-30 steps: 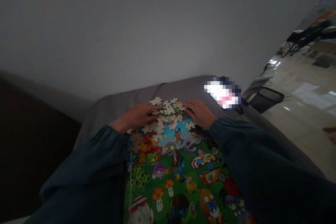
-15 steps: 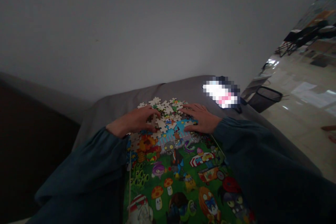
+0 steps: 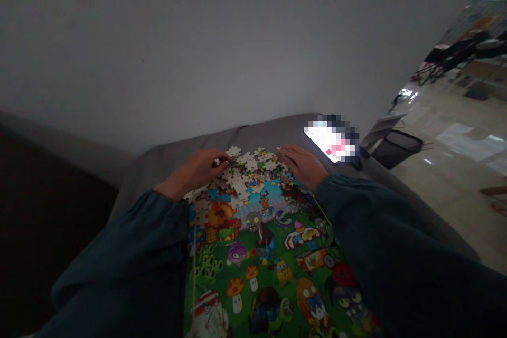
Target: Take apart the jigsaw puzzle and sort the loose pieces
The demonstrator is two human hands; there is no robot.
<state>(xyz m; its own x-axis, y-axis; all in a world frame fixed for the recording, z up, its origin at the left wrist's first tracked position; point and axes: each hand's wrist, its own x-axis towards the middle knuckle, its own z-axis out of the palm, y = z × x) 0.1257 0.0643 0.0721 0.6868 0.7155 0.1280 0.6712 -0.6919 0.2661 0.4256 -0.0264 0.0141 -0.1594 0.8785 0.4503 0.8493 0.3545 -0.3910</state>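
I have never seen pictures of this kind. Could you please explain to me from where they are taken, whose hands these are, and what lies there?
There is no machine here: these are a person's own two bare hands, coming out of dark blue sleeves. The camera is worn on the head, so you look forward and down. On the grey surface lies a colourful cartoon picture, with loose puzzle pieces piled at its far end. A lit phone lies to the right. The left hand is at the pile's left side, the right hand at its right. Whether the fingers hold a piece is too dim to tell.
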